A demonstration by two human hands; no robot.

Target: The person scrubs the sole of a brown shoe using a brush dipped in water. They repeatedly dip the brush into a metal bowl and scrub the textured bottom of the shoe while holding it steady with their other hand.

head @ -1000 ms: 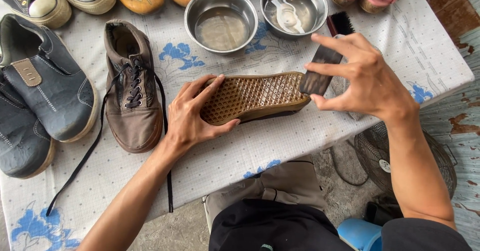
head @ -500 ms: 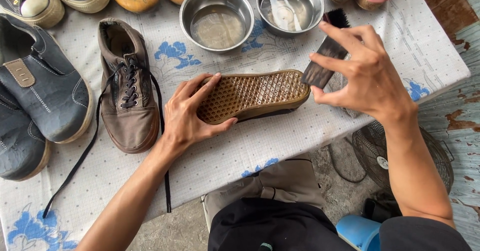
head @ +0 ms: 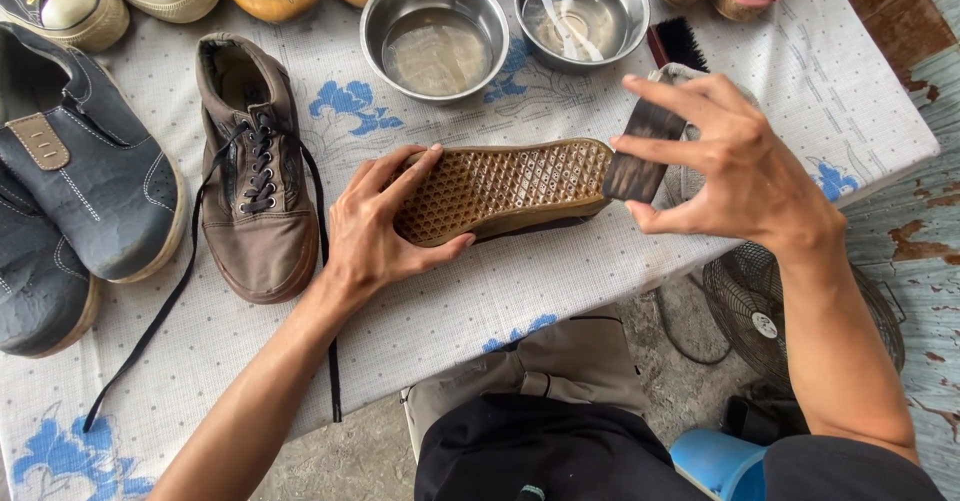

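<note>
On the table just right of the laced brown shoe (head: pixel 255 171), the left hand (head: pixel 375 226) steadies the upturned shoe (head: pixel 500 189), sole still grimy, while the right hand (head: pixel 735 166) pinches a dark brush (head: pixel 640 146) at its toe, scrubbing barely begun

Both forearms are bare from the elbow down, with no sleeves, gloves, watch or rings showing on the left hand (head: pixel 375 226) or the right hand (head: pixel 735 171). The fingers (head: pixel 665 96) are long and slim, with short, plain nails. Lower in the head view the person wears a black garment (head: pixel 560 456) over the torso or lap and khaki-grey trousers (head: pixel 550 371) with a stitched seam.
</note>
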